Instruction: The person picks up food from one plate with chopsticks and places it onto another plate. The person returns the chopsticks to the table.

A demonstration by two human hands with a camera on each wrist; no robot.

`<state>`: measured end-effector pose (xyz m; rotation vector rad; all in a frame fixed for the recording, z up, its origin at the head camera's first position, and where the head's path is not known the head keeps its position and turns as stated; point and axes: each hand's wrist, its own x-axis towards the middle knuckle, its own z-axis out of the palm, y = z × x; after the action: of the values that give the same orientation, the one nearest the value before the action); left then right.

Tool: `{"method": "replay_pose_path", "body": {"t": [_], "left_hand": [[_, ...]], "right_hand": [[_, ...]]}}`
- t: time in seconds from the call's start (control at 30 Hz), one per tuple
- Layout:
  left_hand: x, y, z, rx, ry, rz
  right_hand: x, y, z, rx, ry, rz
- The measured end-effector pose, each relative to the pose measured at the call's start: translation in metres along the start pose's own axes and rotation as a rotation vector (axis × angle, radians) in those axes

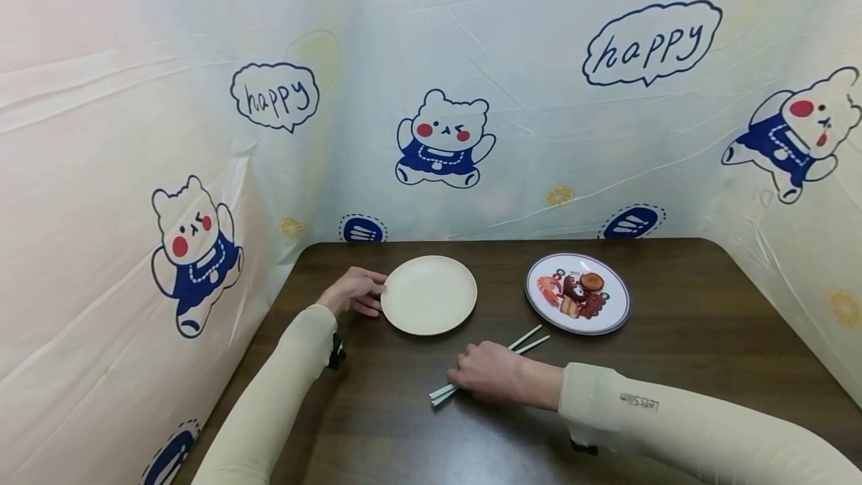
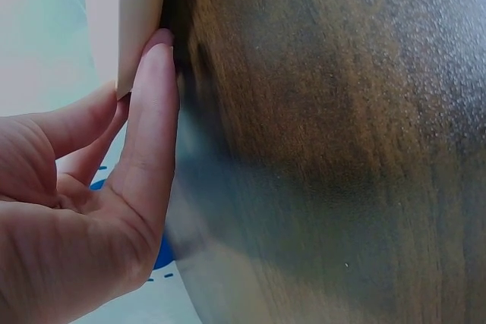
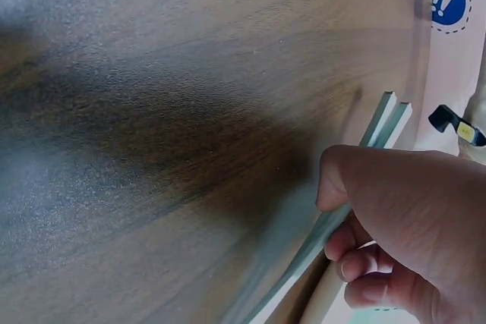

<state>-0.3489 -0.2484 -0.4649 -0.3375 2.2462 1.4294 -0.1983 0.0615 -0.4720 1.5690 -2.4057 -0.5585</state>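
Observation:
My left hand (image 1: 353, 292) pinches the left rim of a round cream plate (image 1: 429, 296). The left wrist view shows the thumb on one face of that plate (image 2: 142, 17) and fingers against the other. Nearer the front, my right hand (image 1: 494, 373) grips a pair of pale green chopsticks (image 3: 317, 239) between thumb and curled fingers. In the head view their ends stick out on both sides of the hand, close together at lower left and spread at upper right. The middle of the chopsticks is hidden by the hand.
A white plate with a dark rim (image 1: 548, 313) and printed food pictures sits at the back right. The dark wooden table (image 1: 700, 305) is bordered at the back and sides by a hanging sheet (image 1: 525, 133) with cartoon bears.

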Motion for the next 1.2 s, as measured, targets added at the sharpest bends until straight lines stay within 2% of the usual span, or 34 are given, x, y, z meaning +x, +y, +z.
{"method": "replay_pose_path", "body": {"t": [0.27,0.77,1.1,1.2], "left_hand": [[0.001,0.001,-0.001,0.004,0.007,-0.009],[-0.001,0.001,-0.002,0.002,-0.010,-0.002],[-0.002,0.003,-0.002,0.013,-0.004,-0.005],[-0.002,0.001,-0.001,0.012,-0.006,-0.004]], "right_hand": [[-0.004,0.005,-0.012,-0.008,0.026,-0.010],[-0.009,0.024,-0.025,0.116,-0.001,0.024],[-0.013,0.043,-0.041,0.181,0.086,0.069],[-0.014,0.048,-0.045,0.243,0.099,0.093]]}}
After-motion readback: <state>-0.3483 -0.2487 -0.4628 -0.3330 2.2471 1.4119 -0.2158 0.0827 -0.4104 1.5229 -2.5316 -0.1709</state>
